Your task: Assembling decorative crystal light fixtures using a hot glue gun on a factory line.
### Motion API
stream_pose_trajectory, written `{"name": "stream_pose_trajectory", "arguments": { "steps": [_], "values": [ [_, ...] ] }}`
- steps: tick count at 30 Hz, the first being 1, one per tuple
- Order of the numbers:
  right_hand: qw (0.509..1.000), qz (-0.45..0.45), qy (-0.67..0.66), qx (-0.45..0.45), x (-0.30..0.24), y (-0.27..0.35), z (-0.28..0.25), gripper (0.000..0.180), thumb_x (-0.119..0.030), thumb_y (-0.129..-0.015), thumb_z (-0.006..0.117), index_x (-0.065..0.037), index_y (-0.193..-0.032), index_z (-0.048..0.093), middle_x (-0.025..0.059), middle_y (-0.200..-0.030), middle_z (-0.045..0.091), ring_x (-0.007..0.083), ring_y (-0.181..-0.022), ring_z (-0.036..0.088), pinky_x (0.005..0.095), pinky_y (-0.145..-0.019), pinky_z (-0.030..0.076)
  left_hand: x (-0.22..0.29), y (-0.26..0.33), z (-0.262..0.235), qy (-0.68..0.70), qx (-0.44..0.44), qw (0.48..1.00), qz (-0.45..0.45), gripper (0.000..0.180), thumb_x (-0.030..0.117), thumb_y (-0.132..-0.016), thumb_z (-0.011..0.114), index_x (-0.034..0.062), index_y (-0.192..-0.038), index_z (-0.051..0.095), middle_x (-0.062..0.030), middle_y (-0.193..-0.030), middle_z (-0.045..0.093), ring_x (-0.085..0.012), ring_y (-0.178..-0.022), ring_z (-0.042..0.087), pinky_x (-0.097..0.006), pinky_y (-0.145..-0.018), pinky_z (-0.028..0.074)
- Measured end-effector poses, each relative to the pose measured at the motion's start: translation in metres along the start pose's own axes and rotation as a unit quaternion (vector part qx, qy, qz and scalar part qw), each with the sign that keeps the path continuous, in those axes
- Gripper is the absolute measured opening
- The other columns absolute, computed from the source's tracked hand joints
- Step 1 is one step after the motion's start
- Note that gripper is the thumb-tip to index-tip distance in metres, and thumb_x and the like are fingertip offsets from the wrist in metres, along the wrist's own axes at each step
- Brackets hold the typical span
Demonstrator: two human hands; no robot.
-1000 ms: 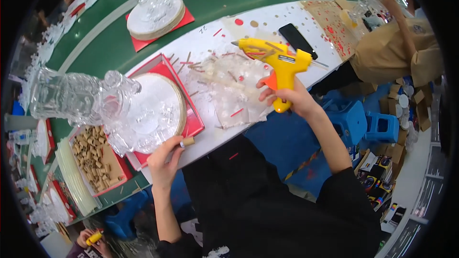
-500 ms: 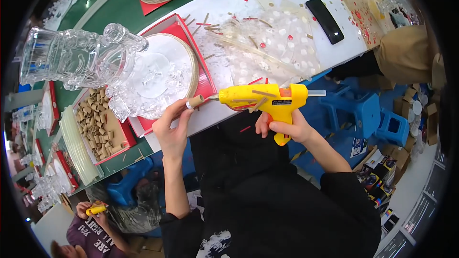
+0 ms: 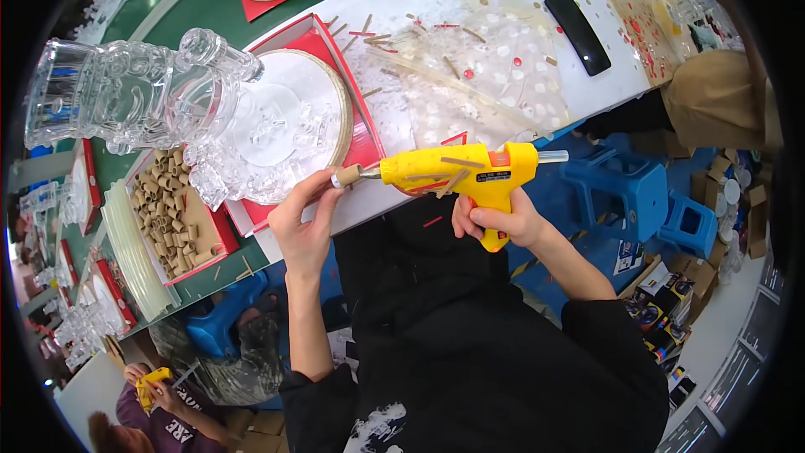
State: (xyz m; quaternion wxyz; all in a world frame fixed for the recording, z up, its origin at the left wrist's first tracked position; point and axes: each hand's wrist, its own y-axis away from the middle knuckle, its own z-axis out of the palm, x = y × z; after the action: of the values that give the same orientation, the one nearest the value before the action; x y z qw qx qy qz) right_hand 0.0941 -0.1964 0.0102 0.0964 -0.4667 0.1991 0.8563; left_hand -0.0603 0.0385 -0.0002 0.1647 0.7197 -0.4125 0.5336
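Hands first: right hand [image 3: 503, 222] wrapped around grip of yellow glue gun [image 3: 457, 172], nozzle pointing to left. Left hand [image 3: 303, 222] pinches small cardboard tube [image 3: 345, 175] between fingertips, tube end touching nozzle tip. Second ago gun was up over white surface [image 3: 402, 8], away from left hand; now gun is lowered to surface edge and tube meets nozzle, so gluing of tube looks started. Beyond: clear glass figure [image 3: 142, 101], round disc on red tray [image 3: 369, 138], box of cardboard tubes [image 3: 172, 218], black phone [image 3: 577, 23].
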Motion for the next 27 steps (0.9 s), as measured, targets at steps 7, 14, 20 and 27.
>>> {"name": "stream_pose_trajectory", "arguments": {
  "steps": [7,14,20,27],
  "values": [
    [1.000,-0.007,-0.009,0.005,0.0017,-0.0059,0.0015,0.018,-0.017,-0.082,0.062,-0.002,-0.086,0.053,0.0054,-0.064,0.053,0.0139,-0.057,0.053,0.0337,-0.068,0.050,-0.0008,0.0001,-0.0010,-0.007,-0.002,1.000,0.007,0.024,-0.004,-0.078,0.070,-0.0027,-0.102,0.066,-0.0114,-0.091,0.070,-0.0161,-0.081,0.068,-0.026,-0.076,0.054],
    [1.000,-0.003,-0.007,0.019,0.0034,-0.0059,-0.0001,0.020,-0.018,-0.083,0.063,-0.002,-0.087,0.052,0.0054,-0.063,0.053,0.0138,-0.056,0.053,0.0328,-0.067,0.050,0.0023,-0.0007,-0.0010,-0.012,-0.002,1.000,0.005,0.024,-0.004,-0.078,0.070,-0.0027,-0.101,0.066,-0.0112,-0.092,0.071,-0.0164,-0.081,0.068,-0.026,-0.076,0.054],
    [1.000,0.004,0.000,0.023,0.0058,-0.0025,-0.0026,0.019,-0.017,-0.083,0.063,-0.002,-0.087,0.052,0.0055,-0.063,0.053,0.0136,-0.056,0.053,0.0326,-0.065,0.050,0.0015,-0.0003,-0.0007,-0.016,0.000,1.000,0.001,0.024,-0.004,-0.078,0.070,-0.0030,-0.101,0.066,-0.0113,-0.093,0.071,-0.0166,-0.082,0.068,-0.027,-0.076,0.054],
    [1.000,0.010,-0.001,0.016,-0.0004,0.0015,0.0020,0.018,-0.016,-0.083,0.062,-0.001,-0.087,0.052,0.0056,-0.062,0.052,0.0143,-0.056,0.052,0.0324,-0.064,0.049,0.0017,-0.0006,-0.0006,-0.012,-0.001,1.000,0.002,0.024,-0.005,-0.078,0.070,-0.0035,-0.101,0.066,-0.0119,-0.094,0.070,-0.0168,-0.083,0.068,-0.027,-0.076,0.054]
  ]
}}
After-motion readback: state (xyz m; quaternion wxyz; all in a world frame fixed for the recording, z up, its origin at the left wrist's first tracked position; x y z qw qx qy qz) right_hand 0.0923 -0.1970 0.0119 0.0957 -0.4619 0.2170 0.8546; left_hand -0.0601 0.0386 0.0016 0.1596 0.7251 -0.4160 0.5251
